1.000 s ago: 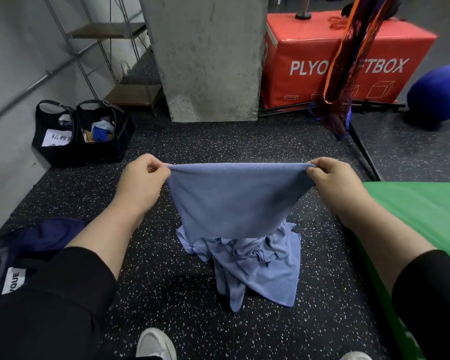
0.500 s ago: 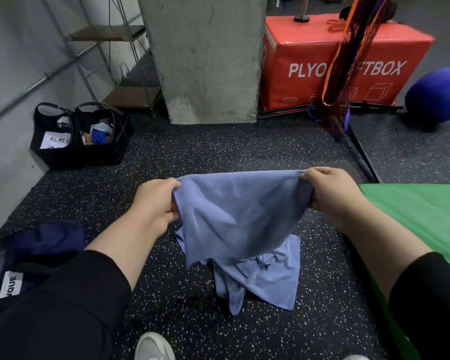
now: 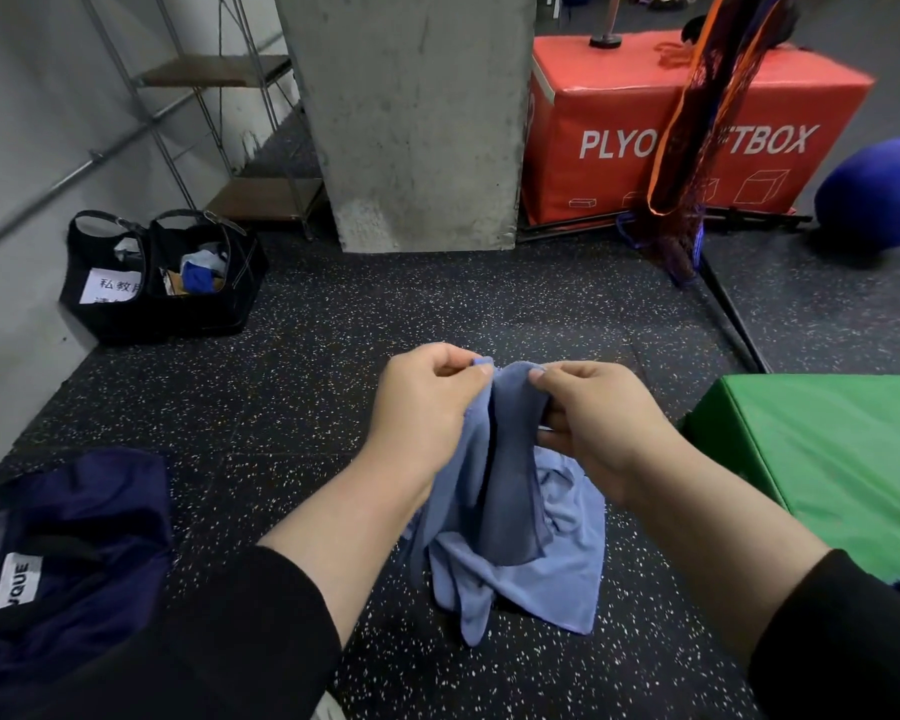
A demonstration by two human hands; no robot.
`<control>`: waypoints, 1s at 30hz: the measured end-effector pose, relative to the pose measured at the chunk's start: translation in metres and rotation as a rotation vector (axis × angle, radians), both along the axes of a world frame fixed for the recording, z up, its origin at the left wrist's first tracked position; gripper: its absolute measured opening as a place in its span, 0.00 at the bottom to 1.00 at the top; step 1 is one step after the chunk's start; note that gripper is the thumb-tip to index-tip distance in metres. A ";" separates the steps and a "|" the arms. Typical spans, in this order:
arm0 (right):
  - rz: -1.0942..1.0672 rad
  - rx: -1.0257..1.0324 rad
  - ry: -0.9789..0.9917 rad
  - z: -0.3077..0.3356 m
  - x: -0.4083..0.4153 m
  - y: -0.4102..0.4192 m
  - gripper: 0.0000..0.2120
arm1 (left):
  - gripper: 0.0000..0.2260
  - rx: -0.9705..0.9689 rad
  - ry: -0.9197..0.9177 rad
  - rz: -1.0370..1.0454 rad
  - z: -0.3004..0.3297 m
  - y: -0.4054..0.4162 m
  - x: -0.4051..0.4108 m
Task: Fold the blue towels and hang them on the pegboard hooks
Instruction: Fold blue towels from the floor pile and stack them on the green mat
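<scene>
A blue towel [image 3: 494,459] hangs doubled over above the speckled floor [image 3: 292,387], its two top corners brought close together. The left hand [image 3: 427,407] pinches one corner and the right hand [image 3: 593,423] pinches the other. More blue towels [image 3: 557,569] lie crumpled on the floor beneath it, beside a green mat [image 3: 827,459].

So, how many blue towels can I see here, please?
2, as far as I can tell. One blue towel hangs folded between the left hand and right hand. A crumpled blue towel lies on the floor below it; the heap may hide more.
</scene>
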State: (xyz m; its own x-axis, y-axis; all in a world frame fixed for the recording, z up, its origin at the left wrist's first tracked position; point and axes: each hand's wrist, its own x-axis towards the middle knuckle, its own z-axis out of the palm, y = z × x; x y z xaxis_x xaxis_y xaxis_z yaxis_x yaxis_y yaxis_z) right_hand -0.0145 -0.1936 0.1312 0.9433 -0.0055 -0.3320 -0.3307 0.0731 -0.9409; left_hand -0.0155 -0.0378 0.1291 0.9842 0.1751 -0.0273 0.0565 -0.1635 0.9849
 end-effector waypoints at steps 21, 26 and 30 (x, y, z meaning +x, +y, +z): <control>-0.077 0.064 -0.023 -0.002 0.008 -0.006 0.11 | 0.13 0.102 0.042 -0.346 0.006 -0.013 -0.015; 0.027 -0.147 -0.132 0.004 0.007 -0.012 0.15 | 0.09 0.413 -0.113 -0.235 0.007 0.013 0.003; 0.154 -0.271 -0.226 0.013 0.007 -0.018 0.15 | 0.20 0.761 0.025 -0.516 -0.008 0.027 0.009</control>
State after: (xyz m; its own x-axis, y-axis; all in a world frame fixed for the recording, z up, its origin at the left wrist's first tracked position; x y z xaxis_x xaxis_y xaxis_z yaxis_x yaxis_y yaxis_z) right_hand -0.0076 -0.2117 0.1440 0.9891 0.0826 -0.1218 -0.1008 -0.2225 -0.9697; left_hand -0.0067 -0.0112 0.1216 0.9461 -0.3056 -0.1071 -0.1834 -0.7783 0.6005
